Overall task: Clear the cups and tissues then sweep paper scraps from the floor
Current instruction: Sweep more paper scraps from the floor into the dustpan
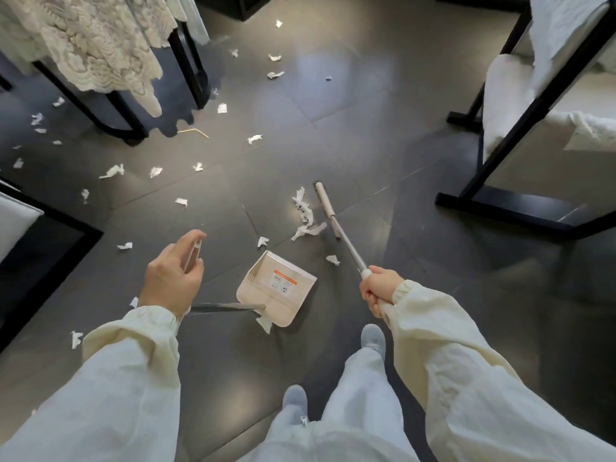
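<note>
Sweeping step in hand, by the look of it. Right hand (380,290) clamped round the broom (333,218) handle, fingers curled tight. Left hand (173,278) pinching the top of the dustpan (276,288) handle between thumb and fairly straight fingers.

Broom head down on the floor (400,128) at frame centre, touching a small heap of paper scraps (305,215) on its left side. Dustpan just below and left of that heap, apart from it; hard to tell which way the mouth faces.

Best to set the pan lip flat on the floor facing the heap, then draw the heap in with short, low strokes, to keep light scraps from fluttering off.

Single scraps beside the pan, easily missed. Many more across the left and upper frame, some under the lace-draped tabletop (83,45) at upper left, between black legs: awkward reach for the broom. Thin yellow stick (193,131) there too. Chair (520,95) at right, well apart.
</note>
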Demonstrator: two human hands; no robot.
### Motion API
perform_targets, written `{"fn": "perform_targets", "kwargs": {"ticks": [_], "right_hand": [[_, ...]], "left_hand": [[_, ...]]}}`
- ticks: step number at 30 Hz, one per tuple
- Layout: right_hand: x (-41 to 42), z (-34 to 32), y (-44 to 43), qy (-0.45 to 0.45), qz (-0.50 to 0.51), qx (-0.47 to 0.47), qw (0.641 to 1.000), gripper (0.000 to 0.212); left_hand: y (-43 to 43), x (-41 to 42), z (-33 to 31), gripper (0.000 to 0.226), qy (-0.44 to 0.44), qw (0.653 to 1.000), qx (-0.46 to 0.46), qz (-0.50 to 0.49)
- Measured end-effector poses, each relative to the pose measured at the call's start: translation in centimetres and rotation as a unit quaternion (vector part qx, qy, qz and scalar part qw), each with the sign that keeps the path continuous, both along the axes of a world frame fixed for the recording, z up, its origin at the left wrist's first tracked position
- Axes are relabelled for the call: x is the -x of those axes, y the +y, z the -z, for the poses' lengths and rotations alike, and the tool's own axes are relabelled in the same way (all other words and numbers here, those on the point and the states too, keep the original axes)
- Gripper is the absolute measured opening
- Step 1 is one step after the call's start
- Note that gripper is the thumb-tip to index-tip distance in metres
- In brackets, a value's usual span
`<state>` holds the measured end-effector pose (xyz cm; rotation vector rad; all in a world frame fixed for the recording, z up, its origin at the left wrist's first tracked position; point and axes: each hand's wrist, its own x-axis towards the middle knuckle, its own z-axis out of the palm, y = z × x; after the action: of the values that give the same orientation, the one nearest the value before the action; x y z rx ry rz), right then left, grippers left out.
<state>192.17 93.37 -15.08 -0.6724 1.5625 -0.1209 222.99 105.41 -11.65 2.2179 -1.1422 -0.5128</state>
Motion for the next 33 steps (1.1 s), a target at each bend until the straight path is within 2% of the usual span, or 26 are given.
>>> {"fn": "perform_targets", "kwargs": {"ticks": [2,7,14,18,20,22,23,26,30,33], "right_hand": [[-0.2,0.2,2.2,0.026,0.002,0.013,1.000,0.066],[-0.3,3.7,6.6,0.075,-0.031,0.005,0.997,0.063],[-4.3,6.0,13.3,-0.016,-0.153,-0.033,0.988,0.063],[-4.9,4.9,15.6,0.005,-0.170,-0.026,0.985,0.065],[-4.3,4.5,16.4,0.011,-0.149,-0.024,0.989,0.057],[-3.9,3.6,17.3,0.003,-0.126,-0.030,0.992,0.029],[-3.7,3.1,17.8,0.006,-0.121,-0.027,0.992,0.023],[-3.3,2.7,18.7,0.013,-0.110,-0.015,0.994,0.023],[-3.2,2.3,18.0,0.016,-0.045,-0.054,0.997,0.021],[-4.3,2.1,17.2,0.030,-0.081,-0.015,0.996,0.020]], "left_hand": [[2.3,-1.3,-0.4,0.043,-0.007,1.000,0.000,-0.005],[8.5,-3.8,-0.6,0.046,-0.012,0.999,0.011,-0.040],[17.9,-6.3,0.2,0.047,0.008,0.994,-0.001,-0.110],[22.7,-5.6,0.8,0.050,-0.007,0.993,-0.029,-0.118],[24.5,-4.7,1.6,0.052,-0.020,0.993,-0.040,-0.106],[25.8,-3.9,2.4,0.052,-0.035,0.994,-0.042,-0.099],[26.3,-3.7,2.7,0.052,-0.037,0.994,-0.044,-0.096],[27.2,-3.1,3.3,0.051,-0.056,0.994,-0.056,-0.074],[27.4,-3.9,3.7,0.049,-0.053,0.994,-0.045,-0.084],[26.5,-4.5,4.0,0.048,-0.024,0.996,-0.041,-0.074]]}}
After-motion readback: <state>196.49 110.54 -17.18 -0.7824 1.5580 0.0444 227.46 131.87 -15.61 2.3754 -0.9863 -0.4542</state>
